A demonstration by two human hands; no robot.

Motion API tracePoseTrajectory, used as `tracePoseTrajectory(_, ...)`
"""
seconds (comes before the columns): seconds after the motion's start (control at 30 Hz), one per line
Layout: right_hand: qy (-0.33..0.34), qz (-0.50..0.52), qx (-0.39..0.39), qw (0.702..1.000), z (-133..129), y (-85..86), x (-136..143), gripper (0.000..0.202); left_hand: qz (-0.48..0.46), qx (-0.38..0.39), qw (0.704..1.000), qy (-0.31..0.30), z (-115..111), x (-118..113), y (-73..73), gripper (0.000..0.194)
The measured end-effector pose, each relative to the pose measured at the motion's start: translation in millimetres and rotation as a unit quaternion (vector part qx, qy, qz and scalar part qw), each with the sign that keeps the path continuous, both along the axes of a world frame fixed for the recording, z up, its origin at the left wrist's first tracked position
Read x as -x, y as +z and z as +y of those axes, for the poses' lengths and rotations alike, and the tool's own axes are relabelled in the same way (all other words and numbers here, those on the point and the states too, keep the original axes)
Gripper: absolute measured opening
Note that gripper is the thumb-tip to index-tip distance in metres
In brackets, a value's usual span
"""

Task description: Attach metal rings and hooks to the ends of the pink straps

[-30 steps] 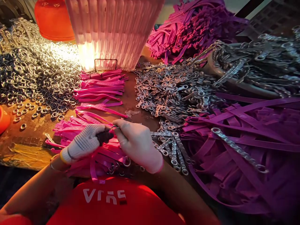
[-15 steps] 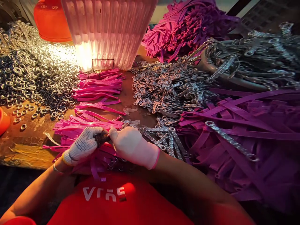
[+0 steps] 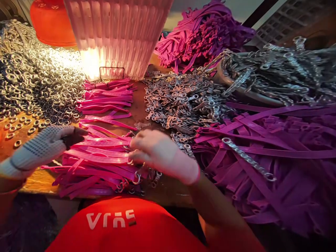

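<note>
My left hand point(image 3: 47, 145), in a dotted white glove with dark fingertips, is over the table's left side near the loose rings. Its fingers are smeared, and anything between them cannot be made out. My right hand point(image 3: 162, 154), in a plain pale glove, has its fingers bent over the right ends of the pink straps point(image 3: 105, 154). Metal rings point(image 3: 137, 177) show at the strap ends below its fingers. Whether it grips one is unclear.
A heap of metal rings point(image 3: 39, 84) lies at the left. Twisted metal links point(image 3: 183, 98) are piled at centre right, beside purple straps point(image 3: 273, 154). A ribbed translucent panel point(image 3: 120, 35) stands at the back near an orange container point(image 3: 52, 22).
My hands have come apart. The left has moved left towards the rings; the right has shifted slightly right, and its fingers have loosened from their pinch. The view has shifted a little.
</note>
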State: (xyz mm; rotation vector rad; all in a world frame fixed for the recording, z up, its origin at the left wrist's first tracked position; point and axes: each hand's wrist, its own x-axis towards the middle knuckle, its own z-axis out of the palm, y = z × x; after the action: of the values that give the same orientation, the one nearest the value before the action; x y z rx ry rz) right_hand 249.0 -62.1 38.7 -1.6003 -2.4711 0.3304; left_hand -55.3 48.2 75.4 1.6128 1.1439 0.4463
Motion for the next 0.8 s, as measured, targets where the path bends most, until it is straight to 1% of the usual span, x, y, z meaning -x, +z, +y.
tracePoseTrajectory(0.07,-0.074,-0.013,-0.017,0.997,28.5,-19.1,-26.9,0.03,-0.022,0.103,0.994,0.036,-10.6,-16.1,-17.7,0.019)
tracePoseTrajectory(0.1,-0.106,-0.043,-0.011,0.993,43.8,-31.3,-39.8,0.026,-0.059,0.169,0.982,0.063,-15.2,-25.0,-25.3,0.022)
tracePoseTrajectory(0.13,-0.134,-0.085,-0.002,0.987,58.5,-44.4,-51.4,0.026,-0.11,0.239,0.961,0.09,-18.7,-33.8,-31.6,0.025)
tracePoseTrajectory(0.17,-0.143,-0.125,0.01,0.982,71.7,-57.5,-61.2,0.028,-0.162,0.306,0.932,0.106,-21.0,-41.9,-36.4,0.029)
tracePoseTrajectory(0.23,-0.151,-0.162,0.026,0.975,91.4,-81.4,-74.6,0.034,-0.231,0.402,0.879,0.112,-22.5,-55.0,-42.1,0.037)
tracePoseTrajectory(0.27,-0.154,-0.167,0.032,0.973,97.7,-91.2,-78.5,0.035,-0.249,0.428,0.862,0.106,-22.5,-59.6,-43.6,0.039)
tracePoseTrajectory(0.3,-0.161,-0.165,0.034,0.972,102.1,-99.1,-80.8,0.035,-0.261,0.437,0.855,0.099,-22.5,-62.9,-44.7,0.04)
tracePoseTrajectory(0.33,-0.171,-0.16,0.034,0.972,104.8,-105.2,-81.6,0.035,-0.268,0.436,0.855,0.089,-23.0,-65.1,-45.8,0.039)
tracePoseTrajectory(0.4,-0.19,-0.149,0.027,0.97,106.5,-112.0,-79.8,0.034,-0.266,0.414,0.869,0.056,-25.8,-67.3,-47.9,0.042)
tracePoseTrajectory(0.47,-0.204,-0.135,0.02,0.969,103.8,-111.6,-73.0,0.033,-0.251,0.381,0.89,0.02,-30.9,-68.6,-49.3,0.047)
tracePoseTrajectory(0.5,-0.21,-0.12,0.013,0.97,100.2,-108.6,-67.5,0.034,-0.239,0.366,0.9,0.006,-34.0,-69.3,-49.5,0.049)
tracePoseTrajectory(0.53,-0.215,-0.083,0.004,0.973,94.9,-103.5,-60.4,0.034,-0.224,0.349,0.91,-0.004,-37.3,-70.2,-49.2,0.052)
tracePoseTrajectory(0.57,-0.216,-0.022,-0.007,0.976,87.8,-96.4,-51.7,0.034,-0.209,0.33,0.921,-0.011,-40.5,-71.4,-48.7,0.055)
tracePoseTrajectory(0.6,-0.211,0.059,-0.017,0.976,79.0,-87.4,-41.5,0.034,-0.193,0.311,0.93,-0.019,-43.5,-72.9,-48.2,0.058)
tracePoseTrajectory(0.63,-0.197,0.162,-0.025,0.967,68.9,-76.7,-30.2,0.034,-0.179,0.291,0.94,-0.028,-46.1,-74.5,-47.9,0.061)
tracePoseTrajectory(0.67,-0.172,0.253,-0.021,0.952,58.1,-65.1,-18.0,0.033,-0.166,0.27,0.948,-0.038,-48.4,-76.2,-48.3,0.062)
tracePoseTrajectory(0.7,-0.146,0.318,-0.013,0.937,47.1,-53.3,-5.6,0.032,-0.157,0.247,0.955,-0.05,-50.3,-77.9,-49.2,0.061)
tracePoseTrajectory(0.73,-0.124,0.352,-0.005,0.928,36.6,-42.0,6.5,0.031,-0.151,0.218,0.962,-0.06,-51.7,-79.5,-50.7,0.057)
tracePoseTrajectory(0.8,-0.084,0.367,0.007,0.926,19.1,-24.4,27.4,0.032,-0.135,0.133,0.979,-0.069,-53.7,-82.2,-54.4,0.043)
